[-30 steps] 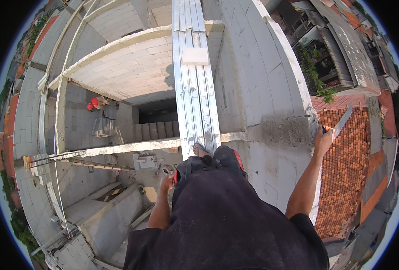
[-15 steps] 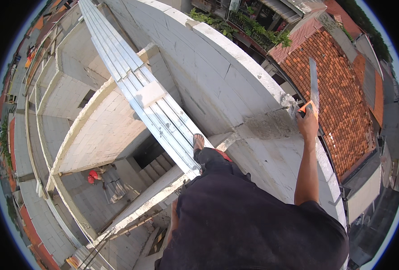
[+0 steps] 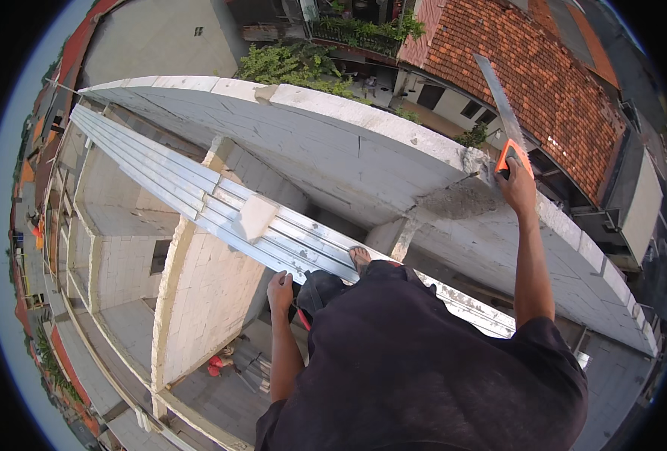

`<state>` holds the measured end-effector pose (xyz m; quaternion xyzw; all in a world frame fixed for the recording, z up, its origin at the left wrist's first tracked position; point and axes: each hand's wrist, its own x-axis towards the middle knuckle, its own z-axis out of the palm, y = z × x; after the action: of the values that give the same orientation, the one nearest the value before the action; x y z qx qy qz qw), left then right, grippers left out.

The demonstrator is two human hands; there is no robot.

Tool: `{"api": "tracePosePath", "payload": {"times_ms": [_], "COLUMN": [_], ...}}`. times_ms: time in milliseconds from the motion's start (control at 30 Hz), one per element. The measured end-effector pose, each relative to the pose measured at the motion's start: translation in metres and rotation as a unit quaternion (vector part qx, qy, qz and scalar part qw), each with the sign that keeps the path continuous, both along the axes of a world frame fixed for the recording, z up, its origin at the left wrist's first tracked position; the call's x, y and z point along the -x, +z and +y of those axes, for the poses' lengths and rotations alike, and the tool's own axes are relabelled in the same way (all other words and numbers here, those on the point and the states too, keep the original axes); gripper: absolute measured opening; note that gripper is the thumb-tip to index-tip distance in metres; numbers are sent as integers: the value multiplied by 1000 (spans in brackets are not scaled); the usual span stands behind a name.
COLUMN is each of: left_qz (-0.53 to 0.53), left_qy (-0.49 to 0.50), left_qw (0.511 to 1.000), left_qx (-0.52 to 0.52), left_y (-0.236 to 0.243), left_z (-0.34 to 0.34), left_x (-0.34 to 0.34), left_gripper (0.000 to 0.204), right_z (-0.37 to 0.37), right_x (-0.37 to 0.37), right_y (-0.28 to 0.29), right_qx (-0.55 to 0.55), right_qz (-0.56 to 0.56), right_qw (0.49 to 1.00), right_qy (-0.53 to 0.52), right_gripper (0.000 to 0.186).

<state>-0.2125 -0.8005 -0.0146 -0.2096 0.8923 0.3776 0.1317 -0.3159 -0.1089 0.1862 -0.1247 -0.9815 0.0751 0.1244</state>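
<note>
My right hand (image 3: 517,184) is closed round the orange and black handle of a hand saw (image 3: 508,120). The saw's blade points up and away, above the top of the curved block wall (image 3: 394,124). Low beside my bent left knee is my left hand (image 3: 280,292), its fingers curled, with nothing visible in them. My bare foot (image 3: 360,259) stands on a walkway of long silvery metal channels (image 3: 311,244). Ahead of the foot, a pale piece of lightweight block (image 3: 256,217) lies on these channels.
The channels bridge open rooms between block partition walls (image 3: 206,289), with a deep drop on both sides. Down on the lower left floor a person in red (image 3: 217,365) is beside a pile of long pieces (image 3: 252,370). Beyond the wall are a tiled roof (image 3: 529,71) and greenery (image 3: 292,68).
My view has turned to the right and I have moved forward along the channels. My left hand has come into view beside my knee. The saw stays in my right hand.
</note>
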Motion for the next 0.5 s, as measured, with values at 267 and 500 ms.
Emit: {"api": "tracePosePath", "payload": {"times_ms": [267, 500], "left_qz": [169, 387], "left_qy": [-299, -459], "left_qw": [939, 799], "left_qx": [-34, -22], "left_y": [145, 150], "left_z": [143, 274], "left_x": [283, 428], "left_gripper": [51, 47], "right_z": [-68, -290], "right_x": [-4, -30], "right_y": [51, 72], "right_qx": [104, 463], "right_qz": [148, 347], "right_qw": [975, 797], "right_qy": [-132, -171], "right_gripper": [25, 22]}}
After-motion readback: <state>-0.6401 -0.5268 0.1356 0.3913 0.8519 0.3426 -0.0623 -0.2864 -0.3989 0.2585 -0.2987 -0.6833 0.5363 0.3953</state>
